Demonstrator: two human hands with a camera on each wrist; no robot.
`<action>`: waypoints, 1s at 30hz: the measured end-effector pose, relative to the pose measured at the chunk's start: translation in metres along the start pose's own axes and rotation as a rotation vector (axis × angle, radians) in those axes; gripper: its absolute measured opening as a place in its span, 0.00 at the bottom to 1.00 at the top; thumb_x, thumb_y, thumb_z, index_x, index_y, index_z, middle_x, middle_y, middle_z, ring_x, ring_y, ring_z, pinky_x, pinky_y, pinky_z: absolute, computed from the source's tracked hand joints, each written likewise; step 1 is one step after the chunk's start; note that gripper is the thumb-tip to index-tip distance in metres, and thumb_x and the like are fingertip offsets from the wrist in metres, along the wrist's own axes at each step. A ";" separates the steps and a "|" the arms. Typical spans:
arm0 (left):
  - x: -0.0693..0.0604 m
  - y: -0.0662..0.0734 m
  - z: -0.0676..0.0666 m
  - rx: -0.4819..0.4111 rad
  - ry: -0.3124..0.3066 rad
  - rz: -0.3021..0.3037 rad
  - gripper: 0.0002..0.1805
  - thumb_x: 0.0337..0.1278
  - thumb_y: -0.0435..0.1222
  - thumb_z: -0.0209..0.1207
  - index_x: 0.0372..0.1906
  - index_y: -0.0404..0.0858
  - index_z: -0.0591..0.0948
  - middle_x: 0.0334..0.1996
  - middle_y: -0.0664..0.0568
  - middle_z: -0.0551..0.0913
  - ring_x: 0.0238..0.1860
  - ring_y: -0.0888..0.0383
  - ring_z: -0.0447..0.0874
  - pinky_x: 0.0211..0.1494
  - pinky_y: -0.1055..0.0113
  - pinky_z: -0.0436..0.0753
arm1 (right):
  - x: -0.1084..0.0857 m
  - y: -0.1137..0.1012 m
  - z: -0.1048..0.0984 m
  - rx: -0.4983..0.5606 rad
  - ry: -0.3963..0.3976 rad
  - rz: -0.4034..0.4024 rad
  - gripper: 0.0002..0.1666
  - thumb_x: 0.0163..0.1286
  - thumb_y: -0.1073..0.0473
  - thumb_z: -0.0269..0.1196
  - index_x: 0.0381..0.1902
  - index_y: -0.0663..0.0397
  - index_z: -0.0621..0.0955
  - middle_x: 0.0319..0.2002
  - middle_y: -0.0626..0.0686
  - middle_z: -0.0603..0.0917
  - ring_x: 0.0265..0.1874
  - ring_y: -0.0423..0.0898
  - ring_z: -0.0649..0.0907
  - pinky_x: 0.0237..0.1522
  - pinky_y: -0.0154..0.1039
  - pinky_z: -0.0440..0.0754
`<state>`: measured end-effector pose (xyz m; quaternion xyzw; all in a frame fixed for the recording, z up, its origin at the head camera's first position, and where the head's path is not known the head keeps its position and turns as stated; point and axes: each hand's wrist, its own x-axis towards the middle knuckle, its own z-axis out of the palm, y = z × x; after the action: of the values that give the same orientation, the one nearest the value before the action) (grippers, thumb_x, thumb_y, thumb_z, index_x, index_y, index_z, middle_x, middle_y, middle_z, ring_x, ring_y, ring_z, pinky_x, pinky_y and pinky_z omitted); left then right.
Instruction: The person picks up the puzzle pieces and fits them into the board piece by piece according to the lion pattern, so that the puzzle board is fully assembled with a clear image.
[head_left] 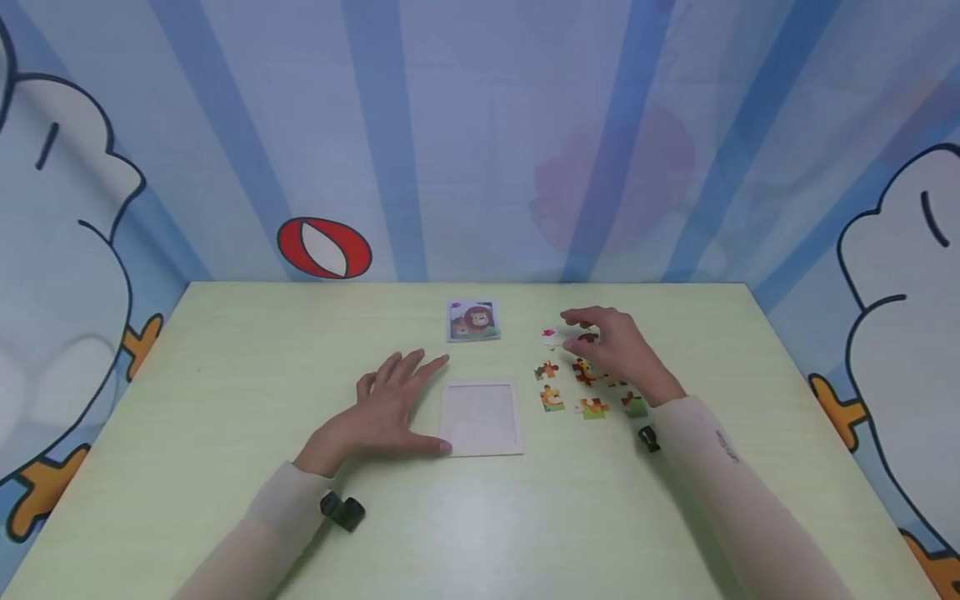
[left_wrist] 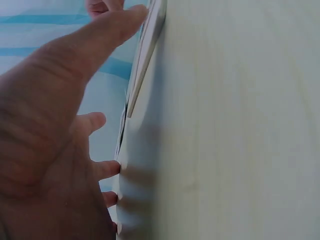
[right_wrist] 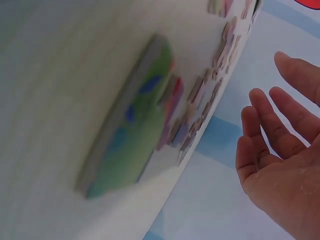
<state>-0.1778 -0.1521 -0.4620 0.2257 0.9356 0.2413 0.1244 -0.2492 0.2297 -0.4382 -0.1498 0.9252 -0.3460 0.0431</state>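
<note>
In the head view a white square tray (head_left: 482,418) lies flat on the table. My left hand (head_left: 390,408) is beside it, fingers spread, the thumb at its lower left corner; the left wrist view shows this thumb (left_wrist: 100,40) at the tray's edge (left_wrist: 147,55). My right hand (head_left: 618,346) hovers over the puzzle pieces, thumb and fingers apart, holding nothing, and hides some of them. Loose pieces include one with a pink flower (head_left: 549,333) and a green-edged one (head_left: 592,407). In the right wrist view, a green piece (right_wrist: 135,130) lies close to the camera, away from my hand (right_wrist: 285,160).
A small square picture with a lion (head_left: 473,320) lies behind the tray on the pale table (head_left: 300,333). A blue striped cloth (head_left: 480,150) stands along the table's back edge. Both wrists carry small black devices.
</note>
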 end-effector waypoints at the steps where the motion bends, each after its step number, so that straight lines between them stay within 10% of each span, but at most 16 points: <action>1: 0.000 -0.002 0.001 -0.009 0.002 0.007 0.65 0.45 0.69 0.74 0.87 0.58 0.55 0.88 0.39 0.49 0.87 0.28 0.40 0.77 0.22 0.52 | 0.001 -0.001 0.001 0.002 -0.007 0.006 0.29 0.77 0.56 0.67 0.72 0.57 0.80 0.70 0.62 0.83 0.67 0.64 0.82 0.68 0.62 0.82; 30: -0.002 -0.011 0.007 0.031 -0.046 0.024 0.58 0.51 0.67 0.73 0.86 0.61 0.59 0.90 0.44 0.41 0.89 0.34 0.32 0.81 0.27 0.46 | 0.029 -0.010 0.001 -0.121 -0.142 0.106 0.26 0.77 0.54 0.68 0.69 0.54 0.83 0.65 0.60 0.85 0.62 0.59 0.83 0.62 0.58 0.84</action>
<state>-0.1781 -0.1586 -0.4728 0.2444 0.9333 0.2228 0.1396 -0.2740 0.2126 -0.4316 -0.1269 0.9457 -0.2750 0.1175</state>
